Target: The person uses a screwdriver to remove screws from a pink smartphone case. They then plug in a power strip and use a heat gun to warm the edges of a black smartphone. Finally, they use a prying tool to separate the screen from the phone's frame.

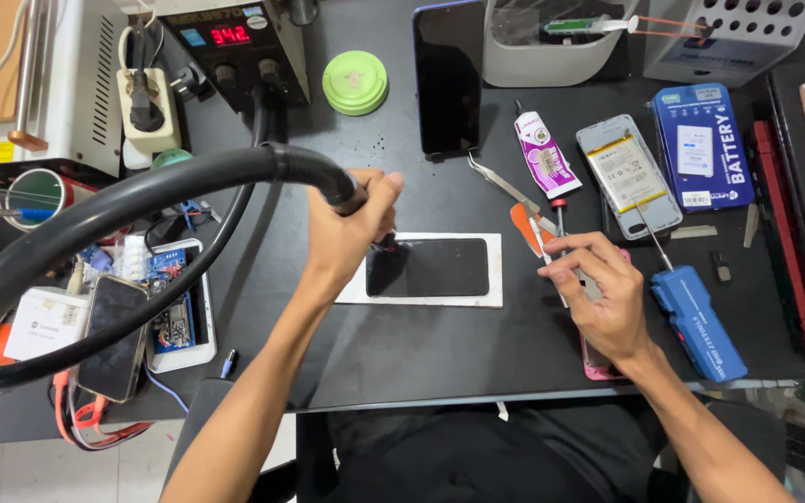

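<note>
Black hose looping up, the left hand [351, 224] is gripping a hot-air nozzle [386, 242] over the phone [428, 267] on its white mat [477, 296], best kept moving, while the right hand [598, 289] is pinching a thin tool [552, 256].

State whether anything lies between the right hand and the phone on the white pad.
Nothing visible does: bare black table separates the right hand from the phone on its pad.
</note>
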